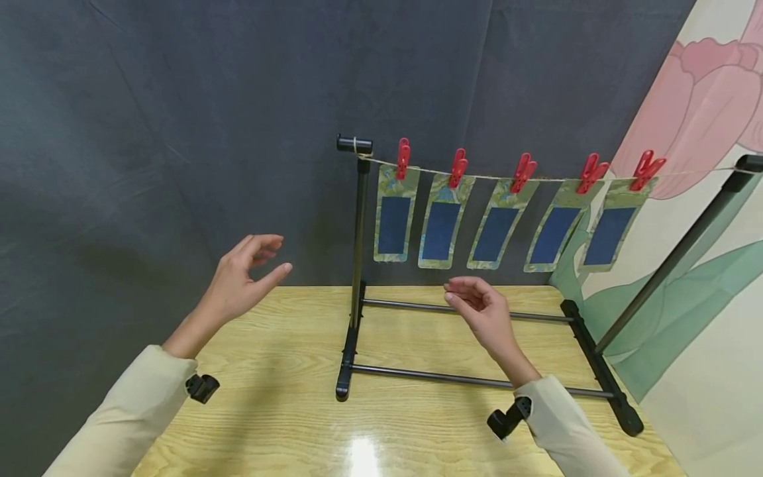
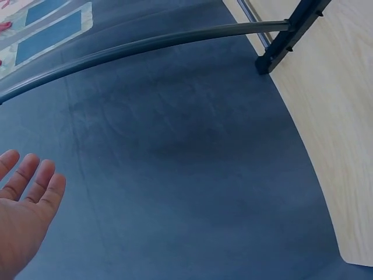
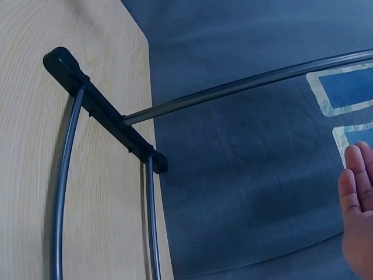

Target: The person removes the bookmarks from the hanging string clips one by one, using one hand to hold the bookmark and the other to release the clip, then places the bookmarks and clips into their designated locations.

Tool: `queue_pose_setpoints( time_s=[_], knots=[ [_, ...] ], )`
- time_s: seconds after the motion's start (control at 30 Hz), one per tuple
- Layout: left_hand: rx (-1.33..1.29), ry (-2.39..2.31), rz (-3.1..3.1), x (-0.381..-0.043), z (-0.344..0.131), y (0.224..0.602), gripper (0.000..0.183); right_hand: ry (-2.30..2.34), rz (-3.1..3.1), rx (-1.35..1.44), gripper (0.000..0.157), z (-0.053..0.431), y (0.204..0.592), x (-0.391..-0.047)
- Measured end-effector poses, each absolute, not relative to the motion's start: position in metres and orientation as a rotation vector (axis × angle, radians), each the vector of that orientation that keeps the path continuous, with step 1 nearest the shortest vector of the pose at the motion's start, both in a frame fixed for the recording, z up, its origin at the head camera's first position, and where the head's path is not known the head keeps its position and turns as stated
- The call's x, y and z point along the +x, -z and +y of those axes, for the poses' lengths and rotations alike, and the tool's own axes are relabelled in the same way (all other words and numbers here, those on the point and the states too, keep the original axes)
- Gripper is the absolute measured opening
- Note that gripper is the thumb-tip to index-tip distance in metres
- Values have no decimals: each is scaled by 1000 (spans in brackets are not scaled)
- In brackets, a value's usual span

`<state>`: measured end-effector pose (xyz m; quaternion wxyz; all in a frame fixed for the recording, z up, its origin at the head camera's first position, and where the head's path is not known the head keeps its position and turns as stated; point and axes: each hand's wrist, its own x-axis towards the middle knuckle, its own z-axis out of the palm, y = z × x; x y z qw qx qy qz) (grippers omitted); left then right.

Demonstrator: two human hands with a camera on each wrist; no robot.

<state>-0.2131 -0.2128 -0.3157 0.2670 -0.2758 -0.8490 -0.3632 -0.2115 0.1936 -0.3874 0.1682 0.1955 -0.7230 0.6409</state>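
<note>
Several green-bordered cards with dark blue centres hang in a row from a thin string (image 1: pixel 495 177), each under a red clothespin (image 1: pixel 458 168). The leftmost card (image 1: pixel 393 225) hangs close to the rack's left post. To the left of that post, my left hand (image 1: pixel 241 281) is raised in the air, fingers loosely bent and holding nothing; the left wrist view shows its fingers (image 2: pixel 36 184) spread slightly. My right hand (image 1: pixel 481 311) hovers below the middle cards, fingers relaxed, with nothing in it. In the right wrist view its fingers (image 3: pixel 356 181) overlap a card.
A black metal rack (image 1: pixel 359 238) stands on the wooden table (image 1: pixel 286 411), its two low rails (image 1: pixel 429 376) running across. The right post (image 1: pixel 673 258) leans close to a wall with a flower mural (image 1: pixel 697 126). A dark grey curtain (image 1: pixel 238 99) hangs behind.
</note>
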Motion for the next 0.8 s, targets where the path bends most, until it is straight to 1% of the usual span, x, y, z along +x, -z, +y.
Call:
queue_pose_setpoints(
  time_s=[0.23,0.43,0.8],
  knots=[
    [-765,980,-2274,-215,-208,303,38,-1802,-2087,553,23,180,362,-199],
    [-776,996,-2280,-215,-203,294,38,-1798,-2118,537,24,177,355,-199],
    [-753,1132,-2318,-218,-193,274,35,-1843,-2113,523,25,178,373,-225]
  ],
)
